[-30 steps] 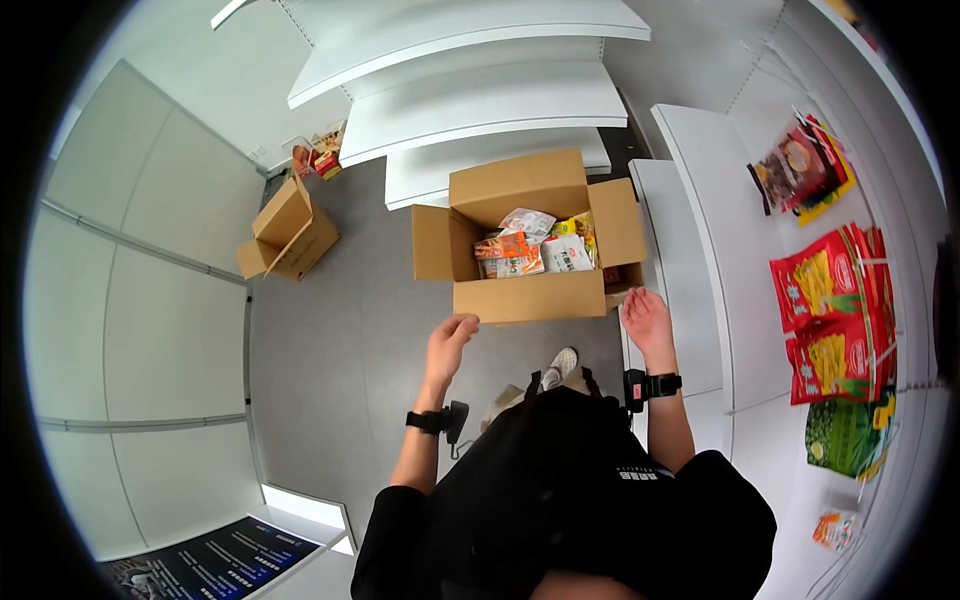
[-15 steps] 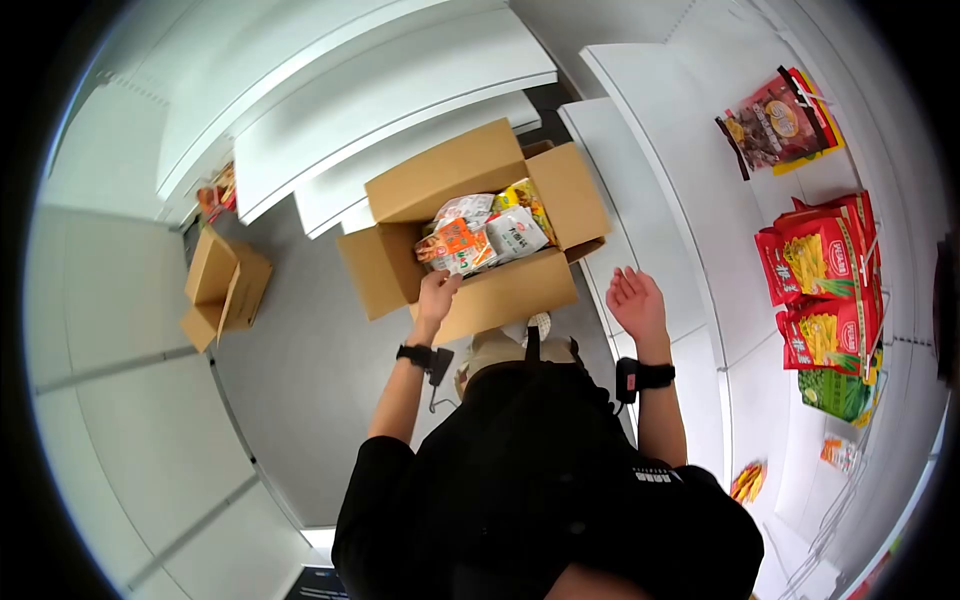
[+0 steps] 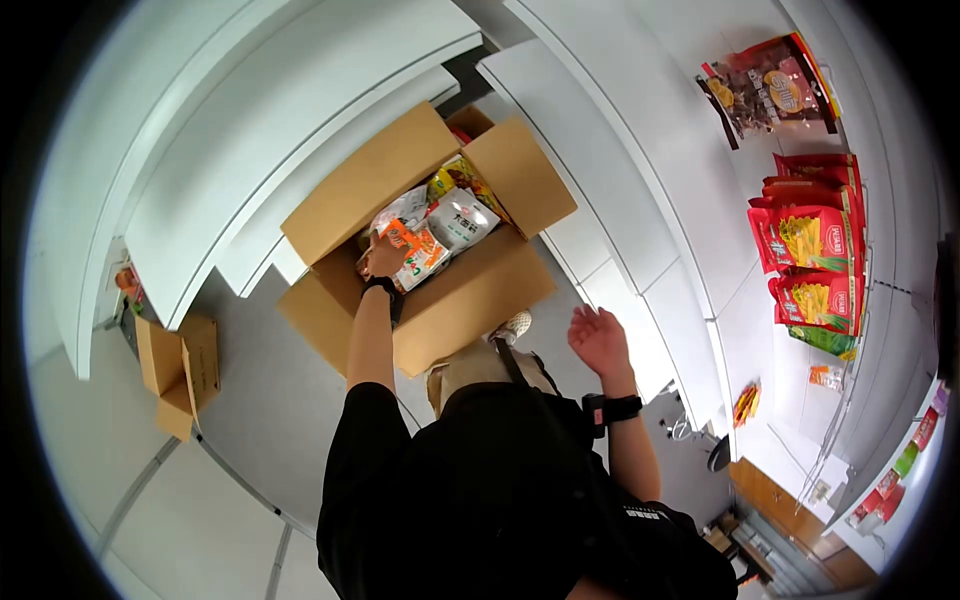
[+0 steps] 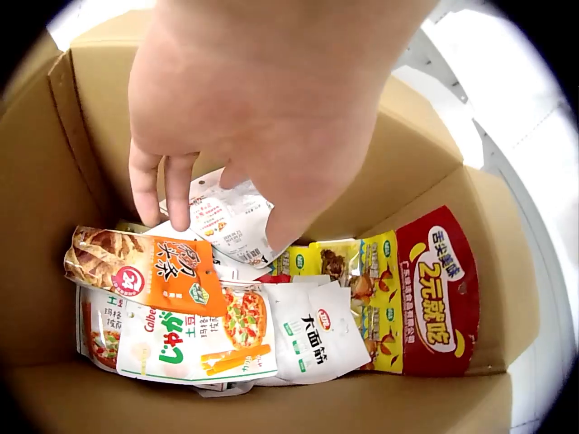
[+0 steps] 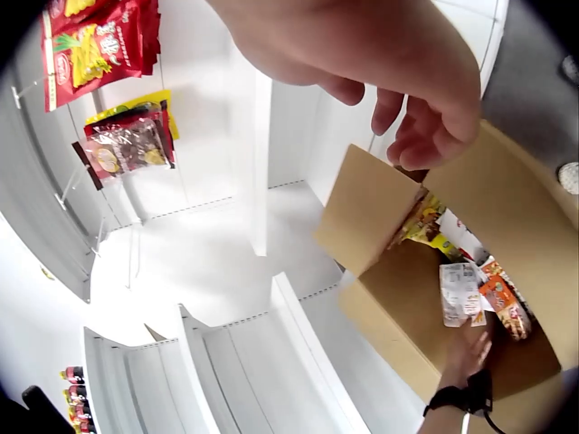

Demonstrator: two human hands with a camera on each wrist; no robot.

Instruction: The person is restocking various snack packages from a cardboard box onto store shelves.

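Observation:
My left hand (image 3: 383, 258) reaches down inside the open cardboard box (image 3: 470, 300), over its left part. In the left wrist view its fingers point down, spread apart, and the thumb overlaps a white snack pouch (image 4: 231, 221). Beside these fingers lie an orange snack bag (image 4: 149, 269) and a white Calbee pouch (image 4: 194, 339). A white-grey pouch (image 4: 317, 336) and a red-and-yellow snack pack (image 4: 439, 294) lie to the right. My right hand (image 3: 600, 342) hovers outside the box near its right front, palm up, fingers loosely bent, holding nothing.
White shelves (image 3: 330, 110) stand behind the box and along the right. Red snack bags (image 3: 810, 240) and a brown snack bag (image 3: 770, 88) hang on the right wall. A smaller open carton (image 3: 180, 370) sits on the floor at left.
My left hand has moved from in front of the box, over its near edge and down into it. The right hand stays outside. The head view has turned, shifting the box leftward.

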